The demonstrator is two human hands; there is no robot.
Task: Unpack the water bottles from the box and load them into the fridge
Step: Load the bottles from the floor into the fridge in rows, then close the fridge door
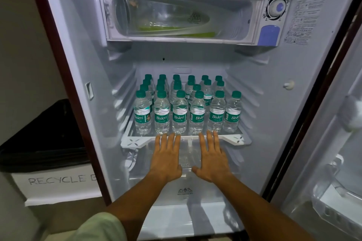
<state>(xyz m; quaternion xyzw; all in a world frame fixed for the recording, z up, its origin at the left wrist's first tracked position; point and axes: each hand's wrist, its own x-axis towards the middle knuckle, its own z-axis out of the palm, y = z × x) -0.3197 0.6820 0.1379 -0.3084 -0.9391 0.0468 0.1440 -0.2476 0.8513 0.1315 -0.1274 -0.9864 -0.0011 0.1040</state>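
White plastic lines the open fridge [88, 45], and its one white shelf [133, 141] carries the water bottles [180, 111], green-capped and upright, packed in rows from the front lip to the back wall. The front row holds six bottles side by side, nearly filling the shelf's width; a narrow strip of bare shelf shows at the left and right ends. Above the caps, open room runs up to the freezer box [184, 15] at the top.

Both hands reach in just below the shelf's front edge, palms down. The left hand [166, 158] has its fingers [168, 141] straight and slightly spread, the tips at the shelf lip under the second and third bottles. The right hand [213, 158] lies the same way, fingers straight and a little apart, tips at the lip below the fourth and fifth bottles. Neither hand holds anything; whether the tips touch the lip or hover just over it is hard to tell. A gap stays between the two thumbs.

Rear rows are mostly hidden behind the front ones, only caps showing. Beneath the hands a clear cover [186, 162] is partly masked. The door [333, 143] on the right is cut off by the frame edge. At left, a black-lined bin [49, 143] bears a label reading "RECYCLE B", the rest hidden by the fridge's side.
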